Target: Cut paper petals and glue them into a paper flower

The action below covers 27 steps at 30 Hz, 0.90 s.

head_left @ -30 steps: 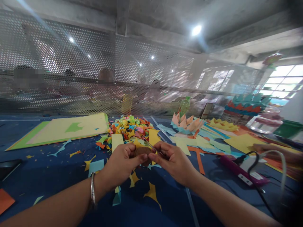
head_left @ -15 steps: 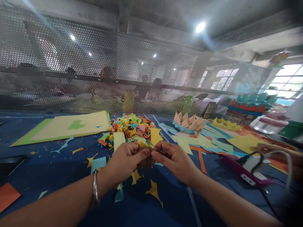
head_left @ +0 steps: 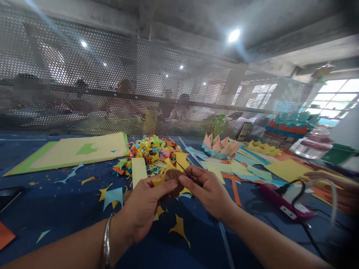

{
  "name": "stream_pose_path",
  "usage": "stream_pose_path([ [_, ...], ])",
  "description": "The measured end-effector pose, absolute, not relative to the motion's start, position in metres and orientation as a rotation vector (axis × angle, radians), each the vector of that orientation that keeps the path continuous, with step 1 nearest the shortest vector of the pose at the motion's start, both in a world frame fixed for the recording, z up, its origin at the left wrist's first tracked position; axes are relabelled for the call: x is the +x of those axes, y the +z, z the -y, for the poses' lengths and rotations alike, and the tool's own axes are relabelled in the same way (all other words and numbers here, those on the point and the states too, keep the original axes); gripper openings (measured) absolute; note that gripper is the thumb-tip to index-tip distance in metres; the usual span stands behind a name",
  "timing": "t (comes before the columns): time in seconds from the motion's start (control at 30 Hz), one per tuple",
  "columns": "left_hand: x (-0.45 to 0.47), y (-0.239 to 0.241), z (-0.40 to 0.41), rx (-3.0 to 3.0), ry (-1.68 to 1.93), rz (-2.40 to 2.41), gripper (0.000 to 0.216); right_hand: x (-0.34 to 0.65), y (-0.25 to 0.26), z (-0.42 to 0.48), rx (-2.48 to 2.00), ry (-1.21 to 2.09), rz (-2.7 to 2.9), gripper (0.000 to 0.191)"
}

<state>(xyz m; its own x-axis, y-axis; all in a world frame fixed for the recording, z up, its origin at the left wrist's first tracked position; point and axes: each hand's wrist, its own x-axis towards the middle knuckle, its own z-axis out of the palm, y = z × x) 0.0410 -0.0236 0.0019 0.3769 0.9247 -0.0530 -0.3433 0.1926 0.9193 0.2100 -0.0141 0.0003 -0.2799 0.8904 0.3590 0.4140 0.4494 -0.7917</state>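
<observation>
One brown disc (head_left: 173,175) + yellow paper (head_left: 158,181) sit pinched in our L hand (head_left: 150,196) ctr frame, R hand (head_left: 209,189) gripping scissors (head_left: 184,170): we're prob mid-trim, next snip needing steady paper.

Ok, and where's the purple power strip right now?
In the head view, the purple power strip lies on the blue table toward the right, between the narrow orange paper strip near your right hand and another person's hand at the edge.

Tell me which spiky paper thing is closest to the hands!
The pink-spiked one, beyond the right hand; the yellow one and the blue-and-orange stack sit farther right.
</observation>
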Motion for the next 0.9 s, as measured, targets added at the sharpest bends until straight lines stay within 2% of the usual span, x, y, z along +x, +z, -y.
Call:
stream_pose_path([
  [0.17,0.043,0.001,0.023,1.106,1.077,-0.81,0.014,0.208,-0.003,0.016,-1.091,0.753,1.878,0.027],
  [0.47,0.038,0.002,0.014,1.238,1.129,-0.812,0.014,0.21,-0.004,0.014,-1.073,0.879,1.759,0.041],
  [0.9,0.033,-0.001,0.011,1.461,1.064,-0.699,0.017,0.213,-0.005,0.015,-1.137,0.927,1.825,0.042],
])
